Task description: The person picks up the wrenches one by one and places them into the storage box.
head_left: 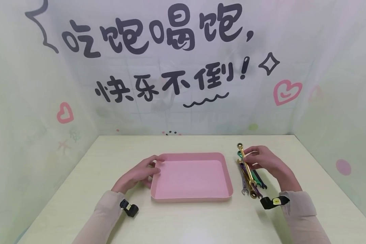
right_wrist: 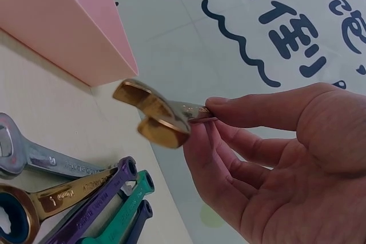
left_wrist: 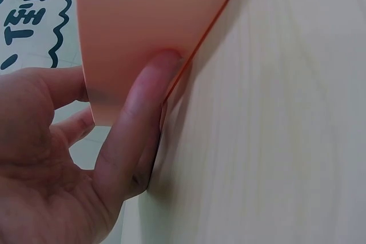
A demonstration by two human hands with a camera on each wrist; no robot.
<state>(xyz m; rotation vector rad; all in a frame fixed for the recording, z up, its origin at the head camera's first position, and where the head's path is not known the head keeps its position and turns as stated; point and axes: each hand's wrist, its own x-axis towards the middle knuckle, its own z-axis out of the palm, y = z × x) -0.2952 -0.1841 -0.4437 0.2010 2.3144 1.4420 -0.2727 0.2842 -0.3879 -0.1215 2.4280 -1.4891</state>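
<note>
A pink rectangular tray (head_left: pixel 192 200) lies on the table, and my left hand (head_left: pixel 139 170) grips its left side. In the left wrist view the thumb (left_wrist: pixel 140 104) presses one face of the tray wall (left_wrist: pixel 143 15), with other fingers partly hidden behind it. To the tray's right, my right hand (head_left: pixel 263 158) pinches a gold combination wrench (head_left: pixel 246 166) between thumb and fingers. Its open-ended jaw faces the right wrist camera. Below it lies a pile of wrenches: silver (right_wrist: pixel 60 165), another gold (right_wrist: pixel 63 197), purple (right_wrist: pixel 94 208), green (right_wrist: pixel 123 212) and dark blue (right_wrist: pixel 139 224).
The pale wooden table (head_left: pixel 183 223) meets a printed cloth backdrop (head_left: pixel 177 118) with dark lettering at the back and sides. A small black camera is strapped on each wrist, over pale sleeves (head_left: pixel 302 206).
</note>
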